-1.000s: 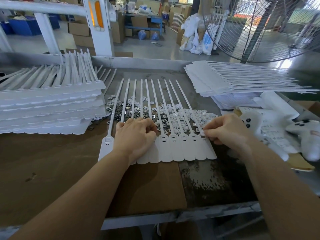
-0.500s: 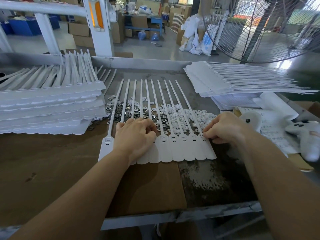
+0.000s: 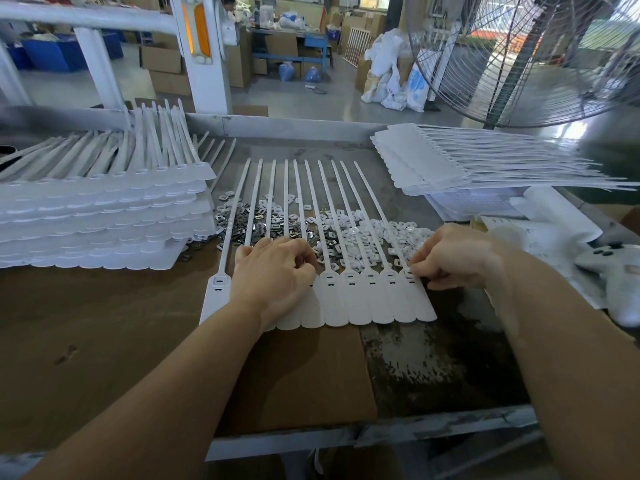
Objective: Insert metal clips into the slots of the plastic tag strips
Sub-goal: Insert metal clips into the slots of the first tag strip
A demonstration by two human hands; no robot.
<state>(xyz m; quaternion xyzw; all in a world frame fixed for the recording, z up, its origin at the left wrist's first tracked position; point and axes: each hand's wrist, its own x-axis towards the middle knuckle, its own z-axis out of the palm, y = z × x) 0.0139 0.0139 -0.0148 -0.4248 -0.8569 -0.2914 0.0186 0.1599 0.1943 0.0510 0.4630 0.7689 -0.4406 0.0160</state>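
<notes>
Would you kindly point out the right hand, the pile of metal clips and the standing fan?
right hand (image 3: 453, 256), head view, back of the hand.
pile of metal clips (image 3: 258, 226), head view, middle of the pile.
standing fan (image 3: 519, 57), head view, wire guard.

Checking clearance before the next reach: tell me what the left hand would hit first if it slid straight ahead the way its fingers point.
Likely the pile of metal clips just beyond the left hand, under the strip tails. The fingers are curled, so their exact heading is uncertain.

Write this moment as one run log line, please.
left hand resting on tag strips | right hand pressing at rightmost strip's slot | clips piled behind
</notes>
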